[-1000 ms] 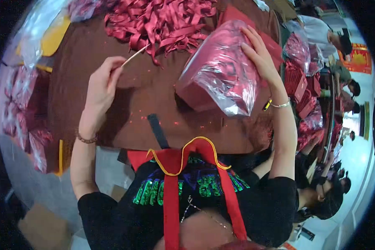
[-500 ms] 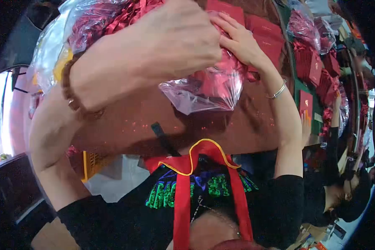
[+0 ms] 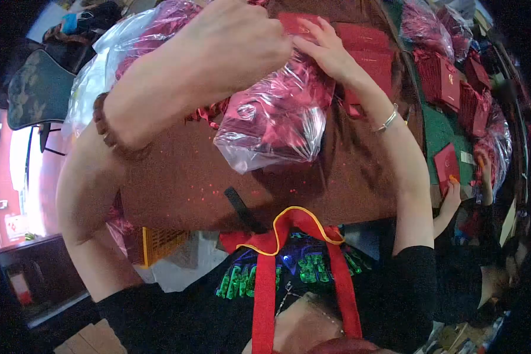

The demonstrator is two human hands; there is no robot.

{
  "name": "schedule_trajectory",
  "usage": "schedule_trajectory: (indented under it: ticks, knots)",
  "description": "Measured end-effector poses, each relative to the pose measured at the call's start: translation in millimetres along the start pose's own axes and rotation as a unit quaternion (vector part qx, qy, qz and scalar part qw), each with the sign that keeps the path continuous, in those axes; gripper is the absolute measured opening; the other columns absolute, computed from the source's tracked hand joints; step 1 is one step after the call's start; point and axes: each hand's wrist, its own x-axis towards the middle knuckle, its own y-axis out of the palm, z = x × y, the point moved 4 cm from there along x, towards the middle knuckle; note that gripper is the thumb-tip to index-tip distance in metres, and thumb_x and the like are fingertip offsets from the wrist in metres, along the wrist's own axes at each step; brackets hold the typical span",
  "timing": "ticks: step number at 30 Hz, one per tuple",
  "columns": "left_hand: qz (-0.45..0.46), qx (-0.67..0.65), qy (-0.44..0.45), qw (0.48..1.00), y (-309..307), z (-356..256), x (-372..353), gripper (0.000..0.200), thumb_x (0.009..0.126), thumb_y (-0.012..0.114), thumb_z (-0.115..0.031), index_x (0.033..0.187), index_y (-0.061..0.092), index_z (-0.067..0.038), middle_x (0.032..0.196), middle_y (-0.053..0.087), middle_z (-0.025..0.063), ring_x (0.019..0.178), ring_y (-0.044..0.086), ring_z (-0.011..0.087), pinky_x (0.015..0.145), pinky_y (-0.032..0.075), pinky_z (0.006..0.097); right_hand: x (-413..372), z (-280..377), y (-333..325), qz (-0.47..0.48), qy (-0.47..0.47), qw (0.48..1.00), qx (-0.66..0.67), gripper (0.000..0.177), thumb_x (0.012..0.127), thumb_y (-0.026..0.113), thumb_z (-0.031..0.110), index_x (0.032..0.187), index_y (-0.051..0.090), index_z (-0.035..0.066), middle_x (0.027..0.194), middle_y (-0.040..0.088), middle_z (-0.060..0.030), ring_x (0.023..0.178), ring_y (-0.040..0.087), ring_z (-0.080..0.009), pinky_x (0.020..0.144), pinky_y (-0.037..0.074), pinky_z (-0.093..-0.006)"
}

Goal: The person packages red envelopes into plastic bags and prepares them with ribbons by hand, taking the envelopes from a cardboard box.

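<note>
A clear plastic bag (image 3: 274, 127) stuffed with dark red items lies on the brown-covered table in front of me. My left hand (image 3: 245, 41), with a beaded bracelet on its wrist, is a closed fist at the bag's upper end. Its fingertips are hidden beneath the knuckles, where the bag's plastic gathers. At the bag's upper right is my right hand (image 3: 327, 53), wearing a silver bangle. The right fingers are stretched out and apart, with the thumb pointing toward the left fist. Small red cards or pouches (image 3: 366, 56) lie in rows just beyond my right hand.
More plastic bags (image 3: 153, 29) with red contents sit at the back left. A green table (image 3: 448, 133) adjoins on the right, with stacked red paper bags (image 3: 448, 85). A co-worker's hand (image 3: 451, 197) holds a red card there. Below the table edge stands a yellow crate (image 3: 159, 245).
My view has shifted, showing more of the filled bag. My left fist has moved up and left, away from the right hand. The co-worker's hand now holds the red card tilted.
</note>
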Motion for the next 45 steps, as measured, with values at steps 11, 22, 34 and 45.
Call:
schedule_trajectory:
  ticks: [11,22,34,45]
  knots:
    - [0.047,-0.045,0.053,0.996,66,9,51,0.009,0.070,0.055,-0.013,0.066,0.060,-0.006,0.069,0.061,0.0087,0.067,0.061,0.0249,0.058,0.049,0.0339,-2,-45,15,0.083,0.042,0.995,-0.020,0.055,0.084,0.041,0.046,0.121,0.049,0.006,0.118,0.050,-0.0219,0.112,0.045,-0.0364,0.097,0.032,-0.0406]
    - [-0.052,-0.618,-0.506,0.600,171,38,-87,0.030,0.087,0.054,-0.030,0.095,0.063,-0.003,0.072,0.057,-0.0008,0.063,0.048,0.0082,0.055,0.038,0.0218,-13,-42,12,0.018,0.024,0.999,-0.016,0.054,0.085,0.050,0.038,0.121,0.046,-0.002,0.117,0.052,-0.0199,0.112,0.047,-0.0289,0.094,0.036,-0.0329]
    - [-0.140,-0.970,-0.188,0.058,237,-68,-37,0.036,0.092,0.044,-0.023,0.118,0.045,0.001,0.104,0.057,0.0080,0.085,0.059,0.0158,0.078,0.051,0.0305,-126,-12,8,-0.083,0.339,0.714,0.607,0.071,0.087,0.039,0.053,0.140,0.010,0.016,0.138,0.030,-0.0081,0.124,0.031,-0.0267,0.102,0.025,-0.0396]
    - [-0.226,-0.836,-0.463,0.190,217,-90,-50,0.038,0.091,0.041,-0.035,0.115,0.051,-0.007,0.098,0.056,0.0046,0.073,0.056,0.0151,0.066,0.046,0.0277,-163,-75,-37,-0.004,0.320,0.643,0.695,0.050,0.090,0.047,0.017,0.135,0.026,0.012,0.130,0.040,-0.0057,0.114,0.044,-0.0208,0.097,0.037,-0.0381]
